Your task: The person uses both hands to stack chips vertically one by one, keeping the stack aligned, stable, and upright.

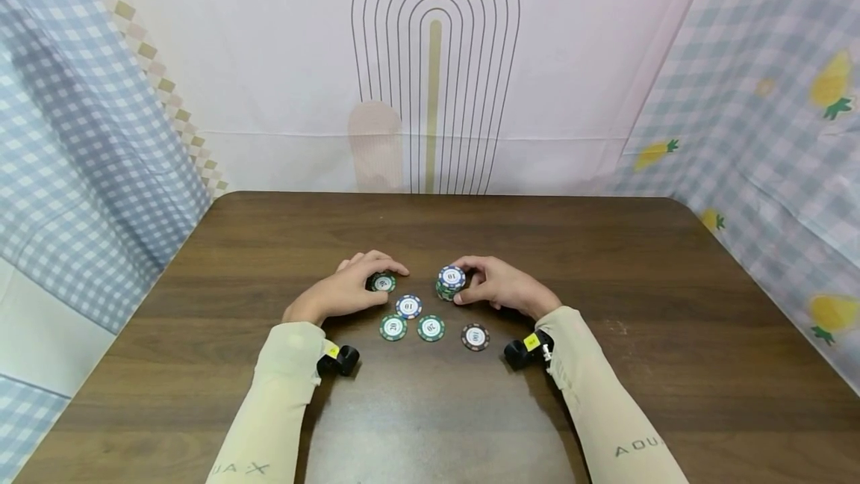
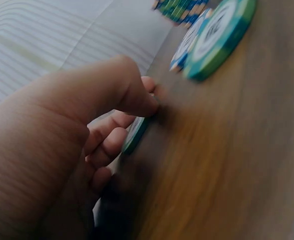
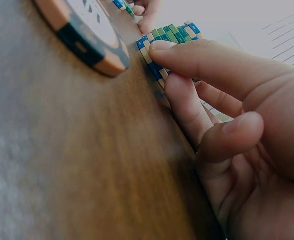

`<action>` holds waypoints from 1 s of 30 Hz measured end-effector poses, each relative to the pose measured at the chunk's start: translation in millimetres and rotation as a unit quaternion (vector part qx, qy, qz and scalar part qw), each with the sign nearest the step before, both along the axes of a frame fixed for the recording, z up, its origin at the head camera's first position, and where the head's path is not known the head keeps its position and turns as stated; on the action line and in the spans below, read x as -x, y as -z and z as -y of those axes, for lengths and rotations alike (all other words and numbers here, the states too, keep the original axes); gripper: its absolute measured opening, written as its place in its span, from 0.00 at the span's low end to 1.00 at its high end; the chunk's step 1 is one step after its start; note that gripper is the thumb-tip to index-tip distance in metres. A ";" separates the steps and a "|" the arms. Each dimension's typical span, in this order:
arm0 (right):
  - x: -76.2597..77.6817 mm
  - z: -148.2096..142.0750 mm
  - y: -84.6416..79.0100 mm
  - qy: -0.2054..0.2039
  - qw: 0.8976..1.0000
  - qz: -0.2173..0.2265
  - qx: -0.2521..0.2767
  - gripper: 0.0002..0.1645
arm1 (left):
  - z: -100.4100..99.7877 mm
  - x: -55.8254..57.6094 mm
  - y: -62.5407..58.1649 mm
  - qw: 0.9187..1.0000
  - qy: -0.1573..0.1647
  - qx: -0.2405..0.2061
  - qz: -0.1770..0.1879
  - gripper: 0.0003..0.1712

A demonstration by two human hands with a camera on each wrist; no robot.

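In the head view my left hand [image 1: 343, 290] curls around a green-edged poker chip [image 1: 384, 283] lying low on the table, thumb on the near side and fingers on the far side. The left wrist view shows this chip [image 2: 135, 134] partly hidden by the thumb. My right hand [image 1: 504, 284] pinches a short stack of chips [image 1: 451, 279] between thumb and fingers. Green chips sit between blue ones in that stack [image 3: 169, 37]. Between and below the hands lie a blue chip [image 1: 408, 306], two green chips [image 1: 393, 327] and a black-and-tan chip [image 1: 475, 337].
The brown wooden table [image 1: 430, 424] stands against a white cloth with arch lines [image 1: 571, 81]. Checked curtains [image 1: 87, 118] hang at both sides. A small black wrist camera [image 1: 338, 361] is strapped to each forearm.
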State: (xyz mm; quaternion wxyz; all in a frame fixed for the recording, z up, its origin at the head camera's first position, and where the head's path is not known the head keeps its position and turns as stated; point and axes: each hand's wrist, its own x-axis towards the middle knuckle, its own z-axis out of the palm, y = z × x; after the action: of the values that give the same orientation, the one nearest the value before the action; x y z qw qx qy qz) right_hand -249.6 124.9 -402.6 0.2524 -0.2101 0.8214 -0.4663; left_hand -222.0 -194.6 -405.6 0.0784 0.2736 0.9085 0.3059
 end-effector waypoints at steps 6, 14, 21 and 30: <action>-0.1 -1.6 0.0 -0.001 1.000 -0.005 0.001 0.32 | 8.8 -0.4 -5.4 1.000 -0.016 -0.001 0.025 0.22; 0.0 -1.1 0.2 -0.003 1.000 -0.013 -0.002 0.32 | 7.4 5.2 -2.0 0.996 -0.089 -0.010 0.007 0.22; 1.8 -0.7 0.7 -0.006 1.000 -0.019 -0.006 0.32 | 0.0 3.3 -9.7 0.995 -0.093 0.029 -0.008 0.19; 0.9 -0.1 0.3 -0.007 1.000 -0.019 -0.009 0.33 | -7.3 -1.2 -10.8 0.991 -0.112 0.046 -0.054 0.19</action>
State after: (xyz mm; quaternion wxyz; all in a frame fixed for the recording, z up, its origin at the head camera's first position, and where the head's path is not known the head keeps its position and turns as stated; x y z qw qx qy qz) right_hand -250.5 125.0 -402.9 0.2417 -0.2224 0.8285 -0.4535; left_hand -220.8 -187.2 -394.8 0.0070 0.1821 0.9494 0.2559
